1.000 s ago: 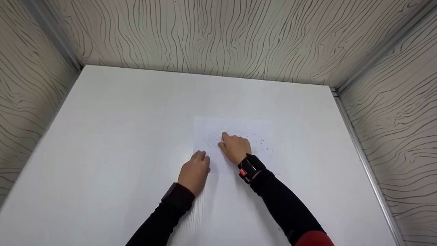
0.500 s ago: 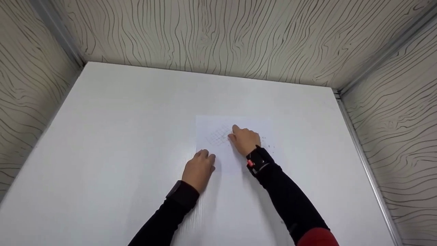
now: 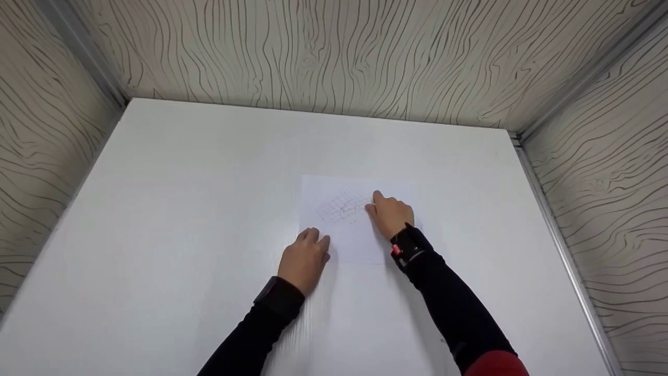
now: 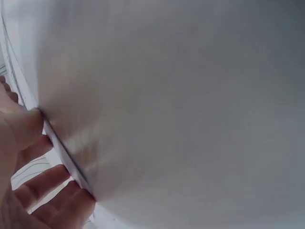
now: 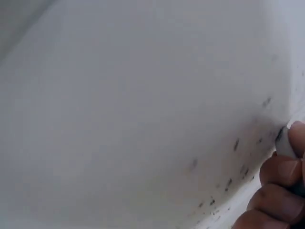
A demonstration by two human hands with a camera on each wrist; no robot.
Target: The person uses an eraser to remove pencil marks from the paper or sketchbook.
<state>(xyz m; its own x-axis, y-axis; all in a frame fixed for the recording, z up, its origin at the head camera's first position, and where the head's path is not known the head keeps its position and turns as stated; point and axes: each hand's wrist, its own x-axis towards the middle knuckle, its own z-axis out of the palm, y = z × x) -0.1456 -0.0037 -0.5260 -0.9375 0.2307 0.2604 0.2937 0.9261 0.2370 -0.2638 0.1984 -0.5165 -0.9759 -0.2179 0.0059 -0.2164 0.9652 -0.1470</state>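
A white paper sheet (image 3: 355,248) lies on the table, bearing a faint pencil grid (image 3: 339,206). At its lower left corner, my left hand (image 3: 303,261) presses down with bent, slightly spread fingertips. My right hand (image 3: 392,214) is over the upper right part of the sheet, at the right end of the grid. Between its thumb and index finger, in the right wrist view, it pinches a small white eraser (image 5: 285,145) with a dark smudged tip touching the surface. Dark eraser crumbs (image 5: 237,144) are scattered beside it. From above, the hand hides the eraser.
The white table (image 3: 209,183) extends around the sheet. Wood-patterned panels (image 3: 323,57) rise behind it and on both sides, with metal posts (image 3: 86,47) at the corners. A small dark speck (image 3: 442,340) lies near the right forearm.
My right hand has moved right across the sheet with the eraser. More of the pencil grid shows to its left, and most crumbs at right are now covered. The left hand has barely moved.
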